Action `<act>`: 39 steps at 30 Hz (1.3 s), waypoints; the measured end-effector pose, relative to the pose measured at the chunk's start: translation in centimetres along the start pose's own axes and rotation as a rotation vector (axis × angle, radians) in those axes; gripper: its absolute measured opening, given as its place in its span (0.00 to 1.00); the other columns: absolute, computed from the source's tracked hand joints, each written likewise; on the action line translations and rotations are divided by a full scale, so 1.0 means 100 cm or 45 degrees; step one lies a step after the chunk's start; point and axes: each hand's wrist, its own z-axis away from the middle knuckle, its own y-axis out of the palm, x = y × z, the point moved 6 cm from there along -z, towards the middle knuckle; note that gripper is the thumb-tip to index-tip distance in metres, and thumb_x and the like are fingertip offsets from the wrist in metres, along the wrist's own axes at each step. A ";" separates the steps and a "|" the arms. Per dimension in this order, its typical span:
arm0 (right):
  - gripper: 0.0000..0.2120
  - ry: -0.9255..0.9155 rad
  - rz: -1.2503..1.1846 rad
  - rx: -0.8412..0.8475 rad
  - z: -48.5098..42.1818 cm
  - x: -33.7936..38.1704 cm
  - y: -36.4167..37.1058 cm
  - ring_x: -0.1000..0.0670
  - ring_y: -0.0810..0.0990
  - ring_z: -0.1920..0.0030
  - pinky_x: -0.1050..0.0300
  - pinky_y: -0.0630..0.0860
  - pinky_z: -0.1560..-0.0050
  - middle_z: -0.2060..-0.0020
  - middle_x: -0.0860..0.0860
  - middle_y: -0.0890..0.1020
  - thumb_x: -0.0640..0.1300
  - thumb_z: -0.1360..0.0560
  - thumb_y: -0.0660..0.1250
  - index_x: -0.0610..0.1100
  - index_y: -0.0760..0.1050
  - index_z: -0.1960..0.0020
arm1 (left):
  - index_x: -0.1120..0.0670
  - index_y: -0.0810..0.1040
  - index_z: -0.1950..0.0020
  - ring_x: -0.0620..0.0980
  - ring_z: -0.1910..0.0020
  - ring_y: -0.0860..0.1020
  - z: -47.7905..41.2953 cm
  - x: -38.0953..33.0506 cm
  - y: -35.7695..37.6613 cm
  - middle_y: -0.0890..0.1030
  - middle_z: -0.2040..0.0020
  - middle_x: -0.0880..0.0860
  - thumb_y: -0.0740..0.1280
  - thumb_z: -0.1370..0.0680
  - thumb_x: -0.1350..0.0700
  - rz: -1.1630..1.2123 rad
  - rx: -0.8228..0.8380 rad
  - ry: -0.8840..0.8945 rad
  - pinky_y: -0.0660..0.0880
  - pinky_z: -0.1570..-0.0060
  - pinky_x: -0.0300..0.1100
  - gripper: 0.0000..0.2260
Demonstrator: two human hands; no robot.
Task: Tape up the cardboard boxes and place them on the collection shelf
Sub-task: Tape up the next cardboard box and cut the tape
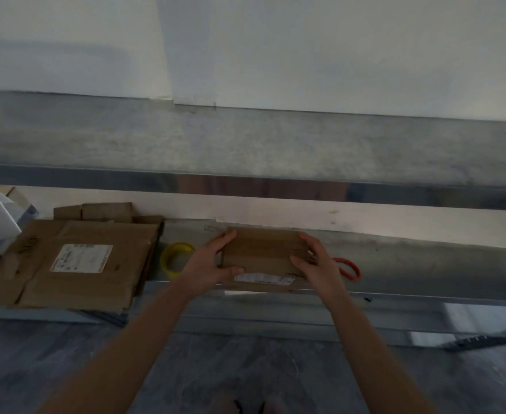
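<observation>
Small box (262, 258) gripped at both ends, left hand (213, 265) and right hand (316, 264) closed around it, low over the front of the lower shelf (410, 264); probably mid-task, taping not confirmed, seam tape impossible to make out; flattened cardboard (75, 261) lying at left, seemingly untouched; tape roll (176, 259) just beside the left hand; red tool (349, 268) half hidden behind the right hand; whole view dim and blurred.

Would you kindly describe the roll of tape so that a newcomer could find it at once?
Look along the lower metal shelf, between the flattened cardboard pile and the small box held in both hands. The tape roll lies there by the left hand: the only yellow ring, unlike the red-handled item on the right.
</observation>
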 end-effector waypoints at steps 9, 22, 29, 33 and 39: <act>0.23 -0.073 -0.038 0.008 -0.024 0.026 -0.010 0.48 0.77 0.39 0.46 0.80 0.43 0.35 0.54 0.73 0.45 0.23 0.69 0.59 0.68 0.31 | 0.37 0.63 0.27 0.45 0.30 0.65 -0.019 -0.012 -0.015 0.62 0.25 0.46 0.76 0.38 0.42 0.112 -0.044 0.015 0.68 0.31 0.48 0.41; 0.26 0.062 -0.111 0.087 -0.032 0.014 -0.006 0.47 0.77 0.40 0.43 0.80 0.44 0.35 0.54 0.71 0.48 0.25 0.71 0.62 0.68 0.31 | 0.43 0.61 0.25 0.47 0.29 0.62 -0.032 -0.009 -0.009 0.57 0.24 0.46 0.75 0.29 0.52 0.012 -0.012 -0.037 0.65 0.29 0.47 0.36; 0.35 0.009 -0.035 0.194 -0.013 0.007 -0.010 0.48 0.75 0.37 0.46 0.79 0.41 0.33 0.55 0.70 0.49 0.30 0.76 0.62 0.65 0.28 | 0.44 0.60 0.24 0.40 0.29 0.57 -0.011 -0.013 -0.008 0.54 0.26 0.39 0.74 0.28 0.50 -0.068 0.035 0.020 0.58 0.28 0.41 0.36; 0.35 0.060 -0.091 0.155 -0.003 -0.002 -0.006 0.48 0.75 0.37 0.45 0.79 0.42 0.35 0.56 0.71 0.44 0.29 0.76 0.61 0.65 0.28 | 0.44 0.62 0.25 0.36 0.30 0.54 0.001 -0.010 -0.001 0.54 0.27 0.37 0.74 0.27 0.53 -0.084 0.005 0.048 0.54 0.31 0.34 0.34; 0.35 0.169 0.000 0.135 0.014 -0.026 -0.002 0.49 0.74 0.37 0.50 0.79 0.42 0.33 0.51 0.70 0.40 0.29 0.76 0.58 0.66 0.28 | 0.44 0.64 0.27 0.43 0.28 0.61 0.018 0.018 0.021 0.56 0.27 0.40 0.75 0.28 0.51 -0.076 0.001 0.001 0.60 0.28 0.40 0.33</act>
